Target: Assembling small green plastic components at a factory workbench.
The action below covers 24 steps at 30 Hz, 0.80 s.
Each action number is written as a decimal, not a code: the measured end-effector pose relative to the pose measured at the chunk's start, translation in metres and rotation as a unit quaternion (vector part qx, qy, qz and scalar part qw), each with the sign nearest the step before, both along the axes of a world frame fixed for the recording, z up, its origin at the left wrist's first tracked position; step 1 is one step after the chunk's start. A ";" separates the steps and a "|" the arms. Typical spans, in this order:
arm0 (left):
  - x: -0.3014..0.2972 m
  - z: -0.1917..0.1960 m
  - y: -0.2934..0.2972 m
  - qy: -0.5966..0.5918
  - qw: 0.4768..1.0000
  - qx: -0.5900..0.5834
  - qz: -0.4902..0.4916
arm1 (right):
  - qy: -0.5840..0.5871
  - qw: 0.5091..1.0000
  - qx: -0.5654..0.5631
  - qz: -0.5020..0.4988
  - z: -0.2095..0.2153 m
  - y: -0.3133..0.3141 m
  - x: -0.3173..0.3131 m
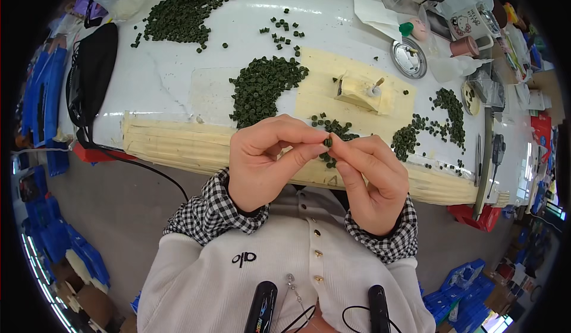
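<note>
My left hand [264,160] pinches a small dark green spool-shaped piece [328,144] between thumb and fingertips, above the table's near edge. My right hand [373,181] meets it there, its forefinger tip against the same piece and its fingers closed together. How much of the piece each hand grips is partly hidden by the fingertips. Just beyond the fingers lies a small scatter of similar green pieces [340,128]. A larger heap of green pieces [264,89] sits to the left. Farther back stands a tape-wrapped block [361,93] with a short peg sticking up.
The white table [160,86] has a taped front edge [178,143]. A big pile of green pieces [184,15] lies at the far left; smaller heaps [450,116] lie right. A round metal lid [408,58], a cup [470,21] and tweezers [477,151] are also on the right.
</note>
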State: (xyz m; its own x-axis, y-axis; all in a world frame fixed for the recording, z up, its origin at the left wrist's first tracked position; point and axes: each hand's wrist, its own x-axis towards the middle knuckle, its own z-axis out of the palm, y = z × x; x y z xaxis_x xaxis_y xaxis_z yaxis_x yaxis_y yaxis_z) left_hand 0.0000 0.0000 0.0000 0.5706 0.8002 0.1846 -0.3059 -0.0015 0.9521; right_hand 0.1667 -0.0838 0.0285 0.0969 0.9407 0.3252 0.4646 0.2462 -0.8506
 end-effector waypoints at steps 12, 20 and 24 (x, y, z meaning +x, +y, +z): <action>0.002 0.002 -0.001 0.072 0.994 0.074 0.033 | -0.057 0.998 0.026 0.018 0.002 0.001 0.004; 0.003 0.005 -0.001 0.031 0.999 0.012 0.003 | -0.037 0.999 0.037 0.002 -0.001 -0.002 0.002; 0.001 0.005 -0.001 0.033 0.999 0.018 -0.003 | -0.048 0.998 0.049 0.004 -0.001 -0.002 0.002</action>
